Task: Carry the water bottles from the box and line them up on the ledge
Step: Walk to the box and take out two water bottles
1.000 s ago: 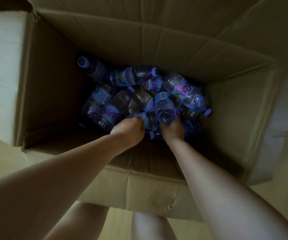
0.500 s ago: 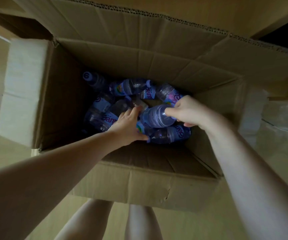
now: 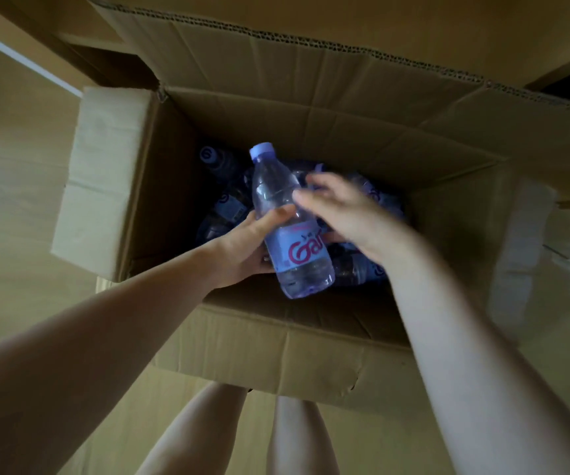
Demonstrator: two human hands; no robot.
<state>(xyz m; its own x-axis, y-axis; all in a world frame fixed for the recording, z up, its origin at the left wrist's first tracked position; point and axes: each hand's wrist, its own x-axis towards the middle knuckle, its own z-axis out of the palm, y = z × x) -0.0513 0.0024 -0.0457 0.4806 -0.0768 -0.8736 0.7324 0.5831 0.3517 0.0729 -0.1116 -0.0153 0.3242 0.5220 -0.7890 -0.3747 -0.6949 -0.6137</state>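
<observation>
A clear water bottle [image 3: 293, 241] with a pale purple cap and a blue label with red letters is held upright above the open cardboard box [image 3: 276, 341]. My left hand [image 3: 242, 248] grips its middle from the left, thumb across the front. My right hand [image 3: 348, 221] is blurred, its fingers stretched out and touching the bottle's right side. Several more bottles [image 3: 359, 269] lie in a dark heap on the box floor, partly hidden by my hands.
The box flaps stand out: one on the left [image 3: 105, 173], a large one at the back [image 3: 311, 63], one on the right [image 3: 523, 255]. Pale floor [image 3: 19, 200] surrounds the box. My bare legs [image 3: 290, 440] stand just behind its near wall.
My right hand lifted a bottle out of the heap and turned it upright. My left hand left the heap and took hold of that bottle, and the right fingers have loosened.
</observation>
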